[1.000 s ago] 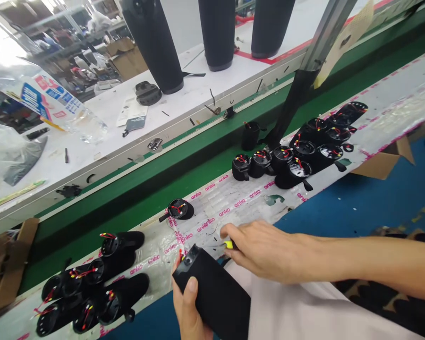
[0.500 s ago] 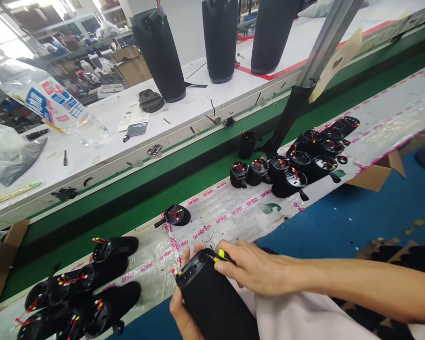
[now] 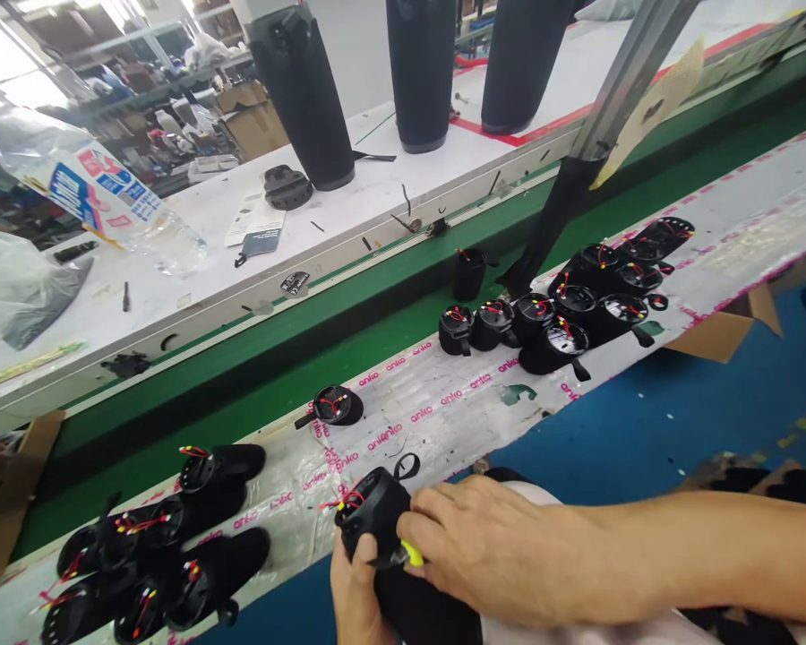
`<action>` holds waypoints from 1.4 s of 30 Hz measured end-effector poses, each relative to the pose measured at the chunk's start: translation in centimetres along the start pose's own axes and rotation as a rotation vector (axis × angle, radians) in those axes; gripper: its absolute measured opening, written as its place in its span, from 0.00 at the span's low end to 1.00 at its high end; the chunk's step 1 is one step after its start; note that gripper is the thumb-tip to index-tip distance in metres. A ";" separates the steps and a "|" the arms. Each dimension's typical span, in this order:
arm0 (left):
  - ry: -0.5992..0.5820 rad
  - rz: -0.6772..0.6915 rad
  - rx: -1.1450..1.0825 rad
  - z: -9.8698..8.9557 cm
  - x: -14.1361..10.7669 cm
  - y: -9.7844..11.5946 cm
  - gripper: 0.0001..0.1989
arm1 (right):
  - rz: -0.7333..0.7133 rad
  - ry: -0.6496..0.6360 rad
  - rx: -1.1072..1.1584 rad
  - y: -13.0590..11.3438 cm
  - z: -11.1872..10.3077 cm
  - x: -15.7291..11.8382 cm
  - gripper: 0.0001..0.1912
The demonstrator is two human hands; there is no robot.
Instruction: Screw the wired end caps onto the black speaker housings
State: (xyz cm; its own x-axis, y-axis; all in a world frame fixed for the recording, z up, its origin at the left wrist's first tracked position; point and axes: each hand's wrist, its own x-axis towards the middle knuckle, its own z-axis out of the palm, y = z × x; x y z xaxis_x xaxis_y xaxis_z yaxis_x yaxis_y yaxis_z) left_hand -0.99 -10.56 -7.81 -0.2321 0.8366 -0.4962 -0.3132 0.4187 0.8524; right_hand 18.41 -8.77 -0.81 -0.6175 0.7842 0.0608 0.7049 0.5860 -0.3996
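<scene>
A black fabric-covered speaker housing (image 3: 426, 600) is tilted in front of me, its open end up and red wires with small connectors sticking out. My left hand (image 3: 355, 587) grips it from the left, thumb over the rim's side. My right hand (image 3: 503, 546) is closed around a small tool (image 3: 412, 554) with a yellow handle; its exact kind is hidden by my fingers. The tool's tip meets the housing just below the black plastic rim. A strap loop (image 3: 407, 466) stands out at the rim's far side.
Several similar housings stand at the left (image 3: 134, 555) and right (image 3: 557, 309) of the plastic-covered bench (image 3: 403, 421). Behind runs a green conveyor (image 3: 255, 358). On a white table (image 3: 194, 296) are tall black speakers (image 3: 302, 98) and a plastic bottle (image 3: 100, 193). A metal post (image 3: 597, 116) rises beyond.
The housing has turned in my left hand, bringing the strap loop into view. My right hand has moved down with the tool, from the top rim to the side below it.
</scene>
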 end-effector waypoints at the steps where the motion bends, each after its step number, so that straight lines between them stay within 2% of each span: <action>1: -0.002 -0.004 0.014 0.0 -0.1 0.0 0.34 | -0.016 -0.018 0.007 0.4 -0.4 0.0 0.08; 6: -0.049 -0.035 0.025 0.1 -0.3 0.6 0.37 | -0.063 -0.099 -0.123 2.8 -1.1 -0.2 0.08; 13: -0.046 0.012 0.116 0.7 -0.4 0.9 0.41 | -0.148 -0.086 -0.211 4.1 -0.7 0.4 0.06; 17: 0.048 0.020 0.165 -0.4 0.8 0.3 0.41 | -0.123 -0.106 -0.152 4.1 -1.0 0.9 0.03; 21: 0.226 0.111 0.359 -2.6 4.7 0.0 0.42 | 0.068 -0.198 -0.017 5.5 -0.9 1.4 0.05; 24: 0.334 0.175 0.555 -4.0 8.7 0.3 0.52 | 0.253 -0.284 -0.029 8.4 0.2 2.2 0.08; 26: 0.415 0.198 0.660 -4.2 11.4 0.5 0.54 | 0.349 -0.289 -0.072 11.3 1.1 2.8 0.09; 28: 0.479 0.233 0.709 -4.1 13.7 0.4 0.54 | 0.455 -0.270 -0.129 14.6 1.8 3.2 0.10; 32: 0.555 0.319 0.690 -3.3 17.2 -0.8 0.54 | 0.671 -0.180 -0.252 20.4 1.9 3.4 0.19; 35: 0.544 0.378 0.647 -2.6 18.6 -2.4 0.55 | 0.754 -0.114 -0.287 23.0 1.9 3.4 0.22; 38: 0.491 0.437 0.625 -2.1 19.0 -4.1 0.54 | 0.775 -0.085 -0.261 24.6 2.3 3.7 0.22; 42: 0.445 0.455 0.647 -2.8 18.5 -4.8 0.63 | 0.763 -0.056 -0.154 26.1 2.7 3.9 0.21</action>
State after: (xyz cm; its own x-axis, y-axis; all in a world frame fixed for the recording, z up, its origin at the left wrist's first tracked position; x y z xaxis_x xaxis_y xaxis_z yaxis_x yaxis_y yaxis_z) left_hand -6.32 1.92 -21.49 -0.5838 0.8119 0.0075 0.4427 0.3105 0.8412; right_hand 33.43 9.04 -13.42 0.0435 0.9728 -0.2276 0.9798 -0.0861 -0.1807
